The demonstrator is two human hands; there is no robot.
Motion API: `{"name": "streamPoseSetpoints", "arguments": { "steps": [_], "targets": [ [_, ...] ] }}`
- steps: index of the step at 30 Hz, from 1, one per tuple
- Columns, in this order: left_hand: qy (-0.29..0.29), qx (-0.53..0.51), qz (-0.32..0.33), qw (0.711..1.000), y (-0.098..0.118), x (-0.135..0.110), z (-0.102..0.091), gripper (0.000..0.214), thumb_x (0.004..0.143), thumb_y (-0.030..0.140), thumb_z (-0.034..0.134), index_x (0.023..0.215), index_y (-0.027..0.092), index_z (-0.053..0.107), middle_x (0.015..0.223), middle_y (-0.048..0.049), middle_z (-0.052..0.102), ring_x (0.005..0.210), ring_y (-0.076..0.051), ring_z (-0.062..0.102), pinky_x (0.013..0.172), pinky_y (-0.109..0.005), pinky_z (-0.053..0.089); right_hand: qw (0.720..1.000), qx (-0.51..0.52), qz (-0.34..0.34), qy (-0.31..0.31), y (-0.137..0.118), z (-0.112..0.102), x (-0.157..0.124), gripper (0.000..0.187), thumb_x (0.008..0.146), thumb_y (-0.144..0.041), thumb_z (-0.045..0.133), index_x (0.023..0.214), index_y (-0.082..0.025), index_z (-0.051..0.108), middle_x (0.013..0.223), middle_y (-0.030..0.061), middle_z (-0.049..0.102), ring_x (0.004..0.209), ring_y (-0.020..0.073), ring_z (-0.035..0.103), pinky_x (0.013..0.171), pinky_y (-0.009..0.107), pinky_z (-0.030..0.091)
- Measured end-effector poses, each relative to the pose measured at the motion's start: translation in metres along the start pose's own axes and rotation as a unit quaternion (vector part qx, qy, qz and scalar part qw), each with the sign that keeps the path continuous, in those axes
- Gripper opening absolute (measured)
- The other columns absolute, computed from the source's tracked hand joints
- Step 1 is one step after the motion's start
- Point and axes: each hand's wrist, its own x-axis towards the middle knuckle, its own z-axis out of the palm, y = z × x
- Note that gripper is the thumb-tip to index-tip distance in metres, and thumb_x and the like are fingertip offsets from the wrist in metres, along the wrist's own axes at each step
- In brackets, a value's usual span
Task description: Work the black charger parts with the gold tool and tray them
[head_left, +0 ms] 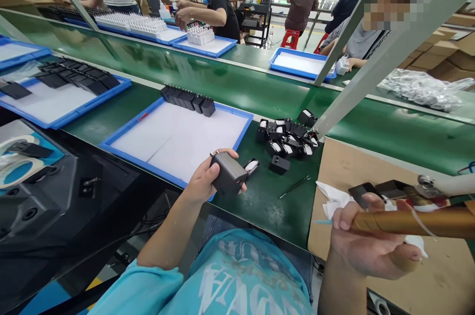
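The left hand [202,181] is curled narrow around a dark grey adapter housing [229,175], thumb on top and fingers beneath, held just over the near right corner of the blue tray [141,165], its long axis running from 10 to 4 o'clock. The right hand [367,245], at 4 o'clock from it, is closed on a brass-coloured tool [411,221] lying 9 to 3 o'clock, its thin tip toward 9. Between the hands the green table [270,206] is open; a pile of black parts [287,139] lies at 1 o'clock from the housing, beside the cardboard sheet [371,166]
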Motion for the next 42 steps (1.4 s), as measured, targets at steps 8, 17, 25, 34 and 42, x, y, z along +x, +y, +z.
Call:
{"name": "streamPoseSetpoints", "arguments": {
  "steps": [8, 17, 25, 34, 42],
  "targets": [
    [0.084, -0.012, -0.045, 0.995, 0.003, 0.005, 0.002, 0.049, 0.089, 0.058, 0.055, 0.116, 0.018, 0.054, 0.08, -0.0048, 0.07, 0.069, -0.021, 0.072, 0.055, -0.026, 0.057, 1.0, 0.0, -0.001, 0.0, -0.001, 0.001, 0.001, 0.044, 0.081, -0.055, 0.057, 0.118, -0.031, 0.064, 0.103, 0.0021, 0.064, 0.042, 0.0099, 0.052, 0.03, 0.029, 0.039],
    [0.212, 0.712, -0.098, 0.663, 0.017, 0.038, -0.068, 0.046, 0.092, 0.048, 0.051, 0.13, 0.022, 0.051, 0.11, -0.0093, 0.069, 0.093, -0.027, 0.067, 0.084, -0.037, 0.05, 1.0, -0.005, 0.006, 0.022, -0.002, 0.0, -0.001, 0.044, 0.08, -0.054, 0.057, 0.117, -0.031, 0.065, 0.102, 0.0025, 0.065, 0.04, 0.0098, 0.05, 0.03, 0.029, 0.039],
    [0.135, 0.745, -0.137, 0.639, 0.014, 0.061, -0.129, 0.057, 0.096, 0.052, 0.035, 0.143, 0.02, 0.042, 0.133, -0.0105, 0.061, 0.121, -0.028, 0.058, 0.094, -0.037, 0.047, 0.996, -0.035, 0.004, 0.085, 0.003, 0.004, -0.003, 0.045, 0.08, -0.06, 0.051, 0.114, -0.035, 0.065, 0.099, 0.0016, 0.064, 0.038, 0.0095, 0.044, 0.031, 0.029, 0.033],
    [0.205, 0.693, -0.074, 0.687, 0.002, 0.061, -0.131, 0.041, 0.094, 0.049, 0.039, 0.11, 0.025, 0.068, 0.112, -0.0012, 0.073, 0.099, -0.023, 0.067, 0.083, -0.029, 0.049, 0.99, -0.059, 0.014, 0.124, 0.011, -0.001, -0.004, 0.049, 0.077, -0.067, 0.048, 0.109, -0.035, 0.065, 0.097, 0.0016, 0.061, 0.036, 0.0094, 0.04, 0.03, 0.03, 0.027],
    [0.214, 0.726, -0.061, 0.651, -0.003, 0.063, -0.124, 0.036, 0.098, 0.041, 0.037, 0.106, 0.023, 0.067, 0.112, -0.0023, 0.072, 0.102, -0.022, 0.066, 0.087, -0.029, 0.047, 0.987, -0.079, 0.023, 0.141, 0.012, -0.004, -0.005, 0.062, 0.082, -0.077, 0.027, 0.109, -0.037, 0.065, 0.095, 0.002, 0.059, 0.037, 0.0086, 0.038, 0.03, 0.029, 0.026]
  ]
}}
